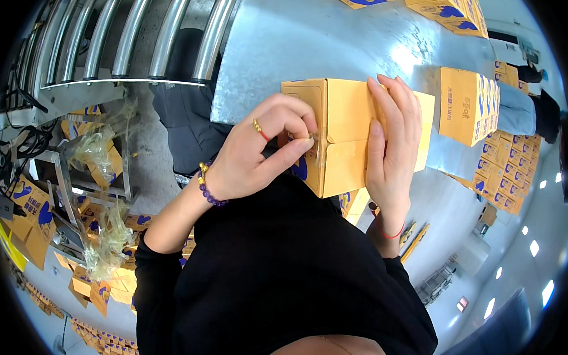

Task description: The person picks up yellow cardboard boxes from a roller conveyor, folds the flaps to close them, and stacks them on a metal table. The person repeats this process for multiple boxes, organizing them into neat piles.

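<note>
A yellow cardboard box [348, 158] with blue print on its side rests at the near edge of the steel table [273, 46]. My left hand [261, 141] has finger and thumb pinched on clear tape [319, 154] at the box's left edge. My right hand [390, 142] lies over the right part of the box's top, its fingers stretched out and touching the cardboard.
A roller conveyor [123, 39] is at upper left. More boxes [463, 102] stand at right and top, with stacks [503, 170] beyond. Crumpled plastic [105, 246] hangs at a metal frame on the left. Another person [544, 115] is at the far right.
</note>
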### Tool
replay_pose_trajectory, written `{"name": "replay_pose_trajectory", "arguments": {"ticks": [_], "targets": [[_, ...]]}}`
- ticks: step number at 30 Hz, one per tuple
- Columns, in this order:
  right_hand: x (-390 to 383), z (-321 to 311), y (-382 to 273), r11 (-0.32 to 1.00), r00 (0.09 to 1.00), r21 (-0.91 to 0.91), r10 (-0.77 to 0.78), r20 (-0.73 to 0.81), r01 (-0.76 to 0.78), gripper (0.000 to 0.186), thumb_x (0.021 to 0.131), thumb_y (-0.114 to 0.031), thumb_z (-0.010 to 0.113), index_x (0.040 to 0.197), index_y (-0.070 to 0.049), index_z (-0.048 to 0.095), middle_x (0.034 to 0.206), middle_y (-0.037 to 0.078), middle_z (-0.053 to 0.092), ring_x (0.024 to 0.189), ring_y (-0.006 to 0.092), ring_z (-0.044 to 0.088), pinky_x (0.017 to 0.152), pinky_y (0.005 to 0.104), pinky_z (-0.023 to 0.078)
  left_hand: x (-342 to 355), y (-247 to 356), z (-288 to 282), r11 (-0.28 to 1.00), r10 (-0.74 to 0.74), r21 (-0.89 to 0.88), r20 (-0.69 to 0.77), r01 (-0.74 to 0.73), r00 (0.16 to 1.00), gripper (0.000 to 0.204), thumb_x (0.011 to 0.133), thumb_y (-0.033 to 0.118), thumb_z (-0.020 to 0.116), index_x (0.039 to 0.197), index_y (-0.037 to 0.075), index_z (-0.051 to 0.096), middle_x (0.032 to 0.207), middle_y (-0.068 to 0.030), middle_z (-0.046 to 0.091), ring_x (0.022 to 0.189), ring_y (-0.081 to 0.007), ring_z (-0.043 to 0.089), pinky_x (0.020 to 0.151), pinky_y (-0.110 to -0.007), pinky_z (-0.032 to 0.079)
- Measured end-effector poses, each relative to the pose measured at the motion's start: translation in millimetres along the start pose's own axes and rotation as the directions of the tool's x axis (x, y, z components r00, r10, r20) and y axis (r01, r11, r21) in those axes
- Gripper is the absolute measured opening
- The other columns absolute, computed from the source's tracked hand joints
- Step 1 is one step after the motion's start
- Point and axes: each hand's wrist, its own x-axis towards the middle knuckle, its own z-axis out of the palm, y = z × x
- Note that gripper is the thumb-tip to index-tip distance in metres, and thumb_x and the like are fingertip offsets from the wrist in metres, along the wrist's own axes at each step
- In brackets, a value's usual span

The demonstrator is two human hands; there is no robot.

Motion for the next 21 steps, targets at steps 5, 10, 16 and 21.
{"name": "replay_pose_trajectory", "arguments": {"ticks": [5, 10, 16, 21], "targets": [[1.9, 0.9, 1.2, 1.000, 1.000, 0.005, -0.019, 0.004, 0.019, 0.042, 0.088, -0.005, 0.048, 0.129, -0.007, 0.060, 0.135, 0.014, 0.053, 0.132, 0.0375, 0.044, 0.114, 0.0500, 0.028, 2.7, -9.0, -1.0, 0.953, -0.067, -0.297, -0.002, 0.064, 0.998, 0.022, 0.087, -0.004, 0.066, 0.104, 0.005, 0.054, 0.104, -0.0079, 0.060, 0.091, -0.0124, 0.061, 0.084, -0.027, 0.049], [2.1, 1.8, 2.6, 1.000, 1.000, 0.011, -0.025, -0.015, 0.025, 0.043, 0.087, -0.004, 0.047, 0.128, -0.006, 0.060, 0.134, 0.015, 0.054, 0.130, 0.0386, 0.045, 0.113, 0.0504, 0.029, 17.5, -4.7, -12.3, 0.990, -0.064, -0.120, 0.057, 0.071, 0.996, 0.031, 0.083, -0.004, 0.073, 0.111, 0.004, 0.060, 0.104, -0.0066, 0.056, 0.088, -0.0118, 0.061, 0.081, -0.027, 0.050], [3.6, 2.9, 2.3, 0.999, 0.999, 0.020, -0.029, -0.020, 0.029, 0.044, 0.085, -0.004, 0.047, 0.127, -0.004, 0.060, 0.132, 0.016, 0.055, 0.129, 0.0394, 0.047, 0.112, 0.0505, 0.031, 23.8, -14.7, -15.2, 0.997, 0.078, -0.014, 0.069, -0.077, 0.995, 0.020, 0.078, 0.001, 0.077, 0.094, 0.007, 0.067, 0.104, -0.0042, 0.055, 0.092, -0.0153, 0.059, 0.081, -0.029, 0.049], [3.2, 1.0, 2.5, 0.999, 0.999, 0.026, -0.029, -0.025, 0.029, 0.044, 0.084, -0.003, 0.049, 0.126, -0.003, 0.060, 0.131, 0.017, 0.056, 0.128, 0.0399, 0.048, 0.111, 0.0504, 0.032, 25.3, -7.4, -18.4, 0.972, 0.187, 0.124, 0.101, -0.199, 0.977, 0.018, 0.078, 0.004, 0.076, 0.092, 0.008, 0.065, 0.106, -0.0042, 0.056, 0.099, -0.0224, 0.055, 0.086, -0.034, 0.046]]}}
